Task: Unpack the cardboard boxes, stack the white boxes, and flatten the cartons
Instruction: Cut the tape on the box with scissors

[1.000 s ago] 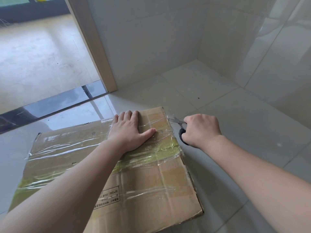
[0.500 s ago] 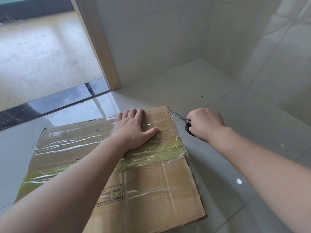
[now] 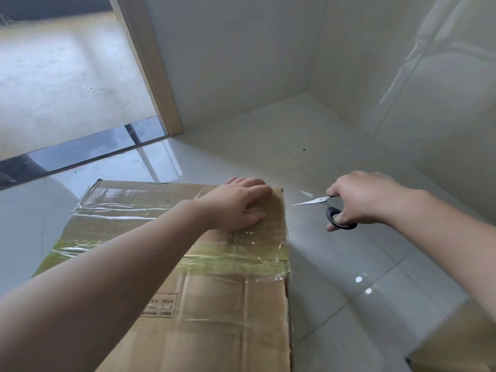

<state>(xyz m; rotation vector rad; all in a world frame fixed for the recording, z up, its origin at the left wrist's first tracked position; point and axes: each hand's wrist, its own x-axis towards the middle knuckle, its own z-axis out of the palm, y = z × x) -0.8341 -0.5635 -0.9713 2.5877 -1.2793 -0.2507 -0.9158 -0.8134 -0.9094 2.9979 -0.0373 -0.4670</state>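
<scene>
One flattened carton (image 3: 204, 277) lies on the tiled floor (image 3: 335, 264), crossed by several strips of clear and yellowish tape (image 3: 236, 256) and printed with a small label nearer the person than the tape. Two hands are in view. The left hand (image 3: 237, 202) lies palm down on the carton's far right corner, its fingers straight and close together, reaching to the far edge; it presses on the cardboard without gripping it. The right hand (image 3: 365, 200) is off the carton, to the right of the left hand and above bare floor, its fingers curled round the black handle of one pair of scissors (image 3: 326, 210). The blades are together and point left toward the carton's right edge, with a gap between tip and cardboard. A corner of a second brown carton (image 3: 456, 342) shows below the right forearm, at the picture's lower right. Beyond both hands two tiled walls (image 3: 241, 63) meet in a corner, and a wooden door frame (image 3: 150, 65) stands beyond the left hand, with a dark threshold strip (image 3: 80, 151) at its foot.
</scene>
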